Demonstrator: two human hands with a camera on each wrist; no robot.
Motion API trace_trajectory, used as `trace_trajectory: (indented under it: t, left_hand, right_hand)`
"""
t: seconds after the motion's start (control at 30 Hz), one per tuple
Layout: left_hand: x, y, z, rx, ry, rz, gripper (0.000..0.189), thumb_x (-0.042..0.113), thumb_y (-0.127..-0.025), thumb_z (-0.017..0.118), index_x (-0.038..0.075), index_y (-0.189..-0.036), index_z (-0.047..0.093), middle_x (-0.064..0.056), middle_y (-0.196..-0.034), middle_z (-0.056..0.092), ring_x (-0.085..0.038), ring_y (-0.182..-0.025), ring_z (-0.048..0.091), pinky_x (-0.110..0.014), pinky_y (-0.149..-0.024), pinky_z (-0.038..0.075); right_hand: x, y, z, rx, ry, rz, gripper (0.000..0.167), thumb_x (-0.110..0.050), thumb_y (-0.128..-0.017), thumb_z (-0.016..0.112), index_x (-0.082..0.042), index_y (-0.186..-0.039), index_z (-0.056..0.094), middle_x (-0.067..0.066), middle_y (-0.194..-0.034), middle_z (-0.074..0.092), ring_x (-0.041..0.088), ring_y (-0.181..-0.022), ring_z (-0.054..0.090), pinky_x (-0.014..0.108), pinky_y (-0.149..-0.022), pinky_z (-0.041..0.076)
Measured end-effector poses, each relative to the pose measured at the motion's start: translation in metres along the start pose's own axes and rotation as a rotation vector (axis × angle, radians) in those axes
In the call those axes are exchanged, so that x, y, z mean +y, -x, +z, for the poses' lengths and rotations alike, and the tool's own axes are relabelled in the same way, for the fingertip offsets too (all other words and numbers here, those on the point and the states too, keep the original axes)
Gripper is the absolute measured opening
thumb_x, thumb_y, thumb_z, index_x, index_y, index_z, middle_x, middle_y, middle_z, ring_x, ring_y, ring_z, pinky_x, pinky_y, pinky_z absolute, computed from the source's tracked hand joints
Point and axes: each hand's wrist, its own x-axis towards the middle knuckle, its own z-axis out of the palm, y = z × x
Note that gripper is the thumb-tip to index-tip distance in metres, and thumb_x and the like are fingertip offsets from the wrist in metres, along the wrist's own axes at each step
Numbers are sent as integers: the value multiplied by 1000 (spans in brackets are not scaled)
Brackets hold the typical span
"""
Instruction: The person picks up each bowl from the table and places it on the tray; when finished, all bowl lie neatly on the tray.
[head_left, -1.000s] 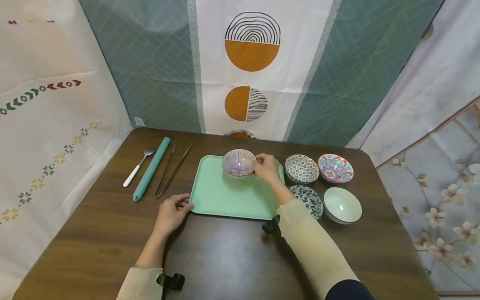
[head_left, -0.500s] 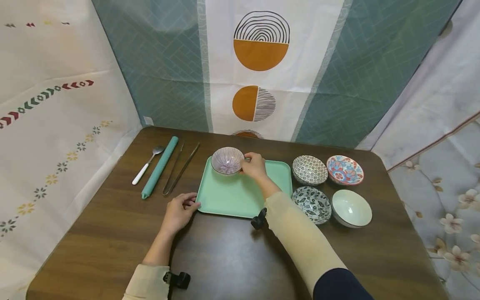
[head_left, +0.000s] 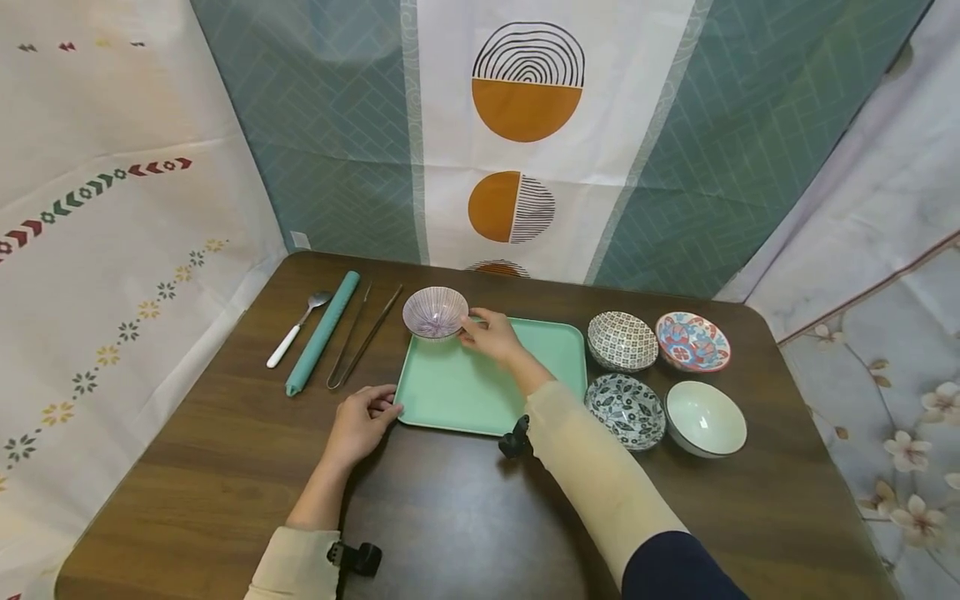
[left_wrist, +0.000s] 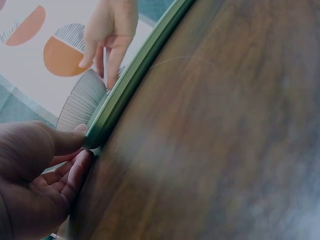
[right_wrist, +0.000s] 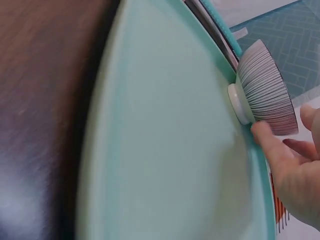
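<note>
A small bowl with thin purple stripes (head_left: 435, 313) is at the back left corner of the mint green tray (head_left: 480, 392). In the right wrist view its pale foot is low over the tray's corner. My right hand (head_left: 491, 336) is at the bowl's right side with its fingers spread. One fingertip (right_wrist: 261, 131) is right at the bowl's lower wall, while another stands slightly off the rim. My left hand (head_left: 363, 423) pinches the tray's front left corner, thumb on the rim and curled fingers beneath, as the left wrist view shows.
Left of the tray lie metal tongs (head_left: 360, 342), a rolled teal cloth or mat (head_left: 322, 333) and a spoon with a white handle (head_left: 288, 337). To its right stand a checked bowl (head_left: 622, 340), a red-and-blue bowl (head_left: 693, 342), a leaf-patterned bowl (head_left: 625, 411) and a white bowl (head_left: 705, 417).
My right hand has carried the striped bowl leftward over the tray to its back left corner, and its fingers have loosened. The left hand keeps its hold on the tray; the head view has shifted slightly.
</note>
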Motion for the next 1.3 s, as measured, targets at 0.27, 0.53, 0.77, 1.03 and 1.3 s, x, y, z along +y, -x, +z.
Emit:
trace_trajectory:
  t: [0.27, 0.53, 0.77, 1.03, 1.3]
  left_hand:
    - [-1, 2, 0, 1, -10, -7, 30, 4, -92, 75, -8, -119, 69, -14, -96, 67, -25, -86, 65, -24, -73, 53]
    - [-3, 3, -1, 18, -16, 5, 30, 3, -91, 75, -8, -118, 70, -15, -97, 68, -25, -86, 66, -22, -72, 53]
    - [-5, 7, -3, 22, 3, 4, 29, 3, -91, 75, -6, -118, 70, -14, -97, 69, -26, -87, 67, -22, -74, 54]
    - [0, 12, -6, 5, 32, -21, 28, 4, -91, 75, -5, -117, 72, -16, -102, 71, -29, -91, 71, -24, -77, 56]
    - [5, 13, -5, -3, 55, -47, 29, 4, -91, 75, -5, -118, 71, -17, -101, 72, -29, -91, 71, -19, -75, 54]
  right_hand:
    - [4, 21, -15, 107, 135, -35, 46, -23, -104, 61, -2, -144, 53, 19, -121, 68, 30, -109, 69, 36, -89, 57]
    - [0, 46, -35, 232, 322, -101, 40, -28, -102, 63, -8, -137, 62, 10, -120, 71, 26, -113, 66, 43, -91, 54]
    - [0, 68, -57, 236, 370, -115, 42, -30, -102, 62, -9, -139, 60, 12, -124, 69, 28, -117, 64, 44, -93, 53]
    - [-9, 98, -94, 242, 376, -178, 41, -28, -104, 60, -9, -140, 59, 17, -127, 66, 33, -118, 63, 47, -93, 54]
    - [-11, 127, -127, 294, 425, -228, 42, -29, -104, 59, -5, -139, 59, 21, -125, 66, 37, -117, 62, 49, -94, 52]
